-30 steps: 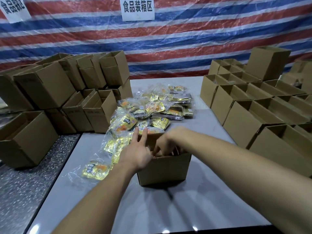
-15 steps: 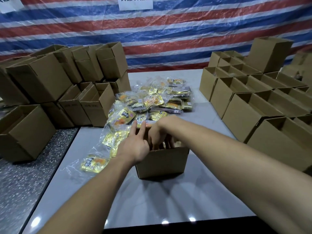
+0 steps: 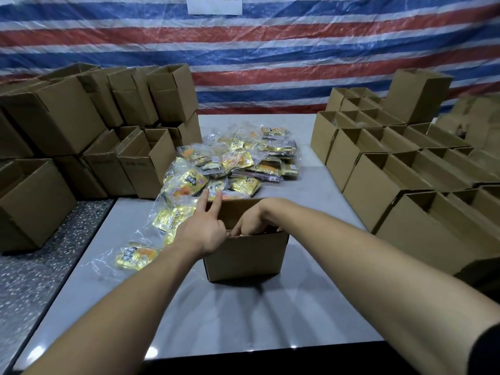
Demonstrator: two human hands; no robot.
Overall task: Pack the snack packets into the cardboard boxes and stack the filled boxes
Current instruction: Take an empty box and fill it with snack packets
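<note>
A small open cardboard box [image 3: 246, 255] stands on the grey table [image 3: 243, 315] in front of me. My left hand [image 3: 201, 231] rests against the box's left top edge, index and middle fingers straight. My right hand [image 3: 251, 220] reaches down into the box; the near wall hides its fingertips and whatever is inside. Behind the box lies a heap of yellow snack packets in clear bags [image 3: 235, 161]. One more packet [image 3: 135, 257] lies alone to the left of the box.
Open empty boxes are piled at the left [image 3: 143, 163], partly on a speckled stone counter [image 3: 35, 280]. Rows of open boxes [image 3: 378, 169] line the right side. A striped tarpaulin hangs behind the table.
My right hand has gone from the box's top edge down into the box. My left hand has stayed at the left rim. The view tilted slightly upward.
</note>
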